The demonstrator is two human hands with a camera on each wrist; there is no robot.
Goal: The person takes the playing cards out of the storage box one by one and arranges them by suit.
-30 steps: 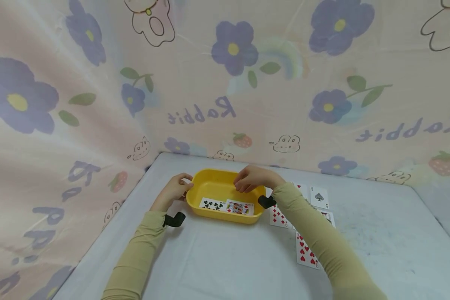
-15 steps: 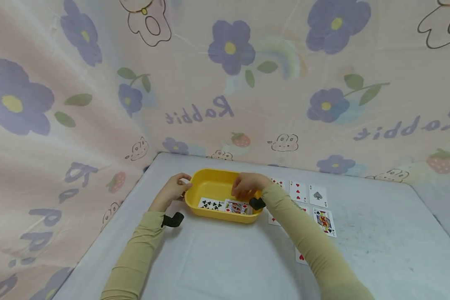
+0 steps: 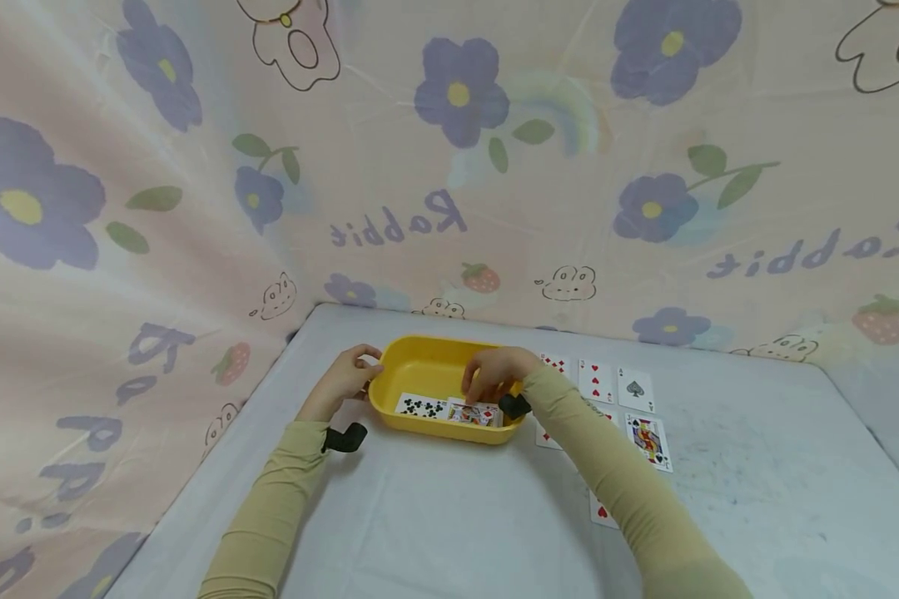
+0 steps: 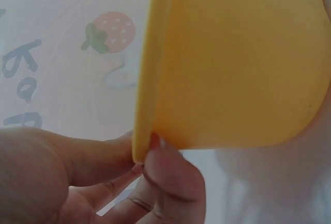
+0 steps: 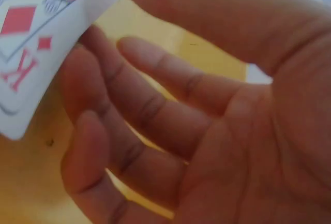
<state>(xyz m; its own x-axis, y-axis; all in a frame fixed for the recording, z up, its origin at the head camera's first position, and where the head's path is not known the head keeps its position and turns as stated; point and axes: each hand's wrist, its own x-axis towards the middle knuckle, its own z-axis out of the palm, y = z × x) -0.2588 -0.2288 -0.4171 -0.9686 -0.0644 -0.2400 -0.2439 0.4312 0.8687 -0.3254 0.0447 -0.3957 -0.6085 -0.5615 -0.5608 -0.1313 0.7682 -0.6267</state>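
Observation:
The left hand (image 3: 342, 383) grips the left rim of a yellow plastic basin (image 3: 427, 372), its thumb and fingers on either side of the rim in the left wrist view. Inside, along the near wall, lie a clubs card (image 3: 419, 406) and the king of diamonds (image 3: 478, 416). The right hand (image 3: 497, 372) reaches into the basin and pinches the king's edge. In the right wrist view the king (image 5: 20, 43) is raised and slightly bent, with the thumb on one face and fingers behind it. Whether other cards lie beneath it is hidden.
Right of the basin, face-up cards lie on the white table (image 3: 434, 516): a three of hearts (image 3: 595, 382), an ace of spades (image 3: 635, 390), a jack of spades (image 3: 648, 442) and several more partly under the right forearm. A patterned curtain (image 3: 374, 166) stands behind.
The right hand has moved left and down into the basin and now holds the king's edge, which is lifted. The left hand has stayed on the rim.

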